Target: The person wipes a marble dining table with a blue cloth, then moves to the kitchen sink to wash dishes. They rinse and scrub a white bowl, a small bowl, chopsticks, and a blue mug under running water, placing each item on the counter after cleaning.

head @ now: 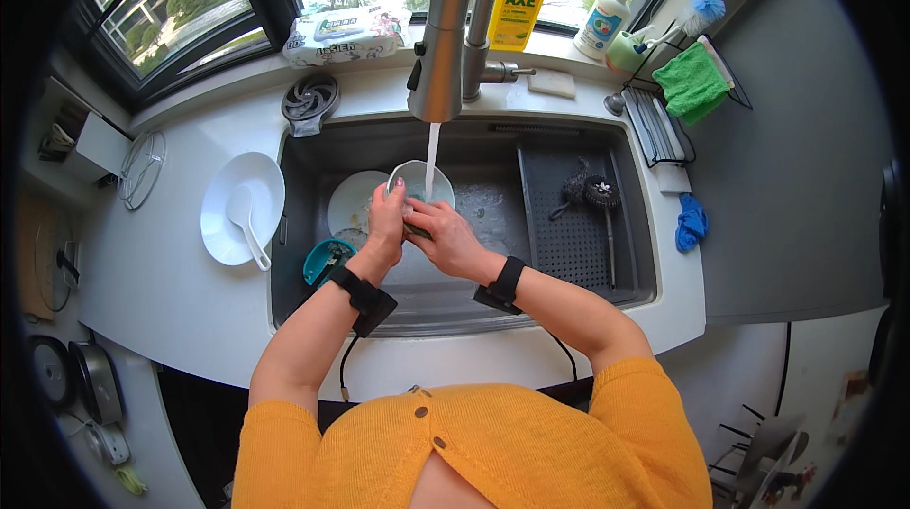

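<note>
Water runs from the steel faucet (439, 75) into a white bowl (442, 180) over the dark sink (483, 296). My left hand (386, 221) grips the bowl's left side, thumb near its rim. My right hand (446, 235) is at the bowl's near side, its fingers bent around a small dark greenish thing, perhaps a scrubbing pad, mostly hidden. Behind my left hand, a white plate (350, 200) with food residue lies in the sink. A teal bowl (320, 256) with scraps and a dark handle across it sits beside my left wrist.
A perforated tray (569, 253) holds a steel scrubber (572, 189) and a round brush (603, 190) at the sink's right. On the left counter, a white dish (220, 224) carries a white rice paddle (245, 221). A blue cloth (691, 223) lies at the right edge; bottles stand behind.
</note>
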### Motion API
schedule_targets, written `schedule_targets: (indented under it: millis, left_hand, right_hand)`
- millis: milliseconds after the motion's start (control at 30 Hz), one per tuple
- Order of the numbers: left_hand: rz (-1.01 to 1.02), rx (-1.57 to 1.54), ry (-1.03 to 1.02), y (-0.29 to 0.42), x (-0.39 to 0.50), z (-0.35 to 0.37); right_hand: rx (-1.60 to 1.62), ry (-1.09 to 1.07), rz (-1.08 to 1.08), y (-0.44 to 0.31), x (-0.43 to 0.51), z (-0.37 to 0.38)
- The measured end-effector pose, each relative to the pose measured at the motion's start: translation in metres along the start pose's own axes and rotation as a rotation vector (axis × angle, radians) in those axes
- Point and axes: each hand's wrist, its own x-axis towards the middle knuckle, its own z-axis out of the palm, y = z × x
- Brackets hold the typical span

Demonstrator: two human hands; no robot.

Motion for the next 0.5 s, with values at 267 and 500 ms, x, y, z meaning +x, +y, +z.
schedule_targets:
  millis: [267, 500]
  left_hand:
    - [-0.207, 0.238, -0.174, 0.013, -0.003, -0.020]
    - [0.021, 0.086, 0.049, -0.015, -0.005, 0.001]
  right_hand:
    - [-0.625, -0.224, -0.254, 0.011, -0.016, -0.009]
    - [0.094, 0.004, -0.001, 0.001, -0.010, 0.008]
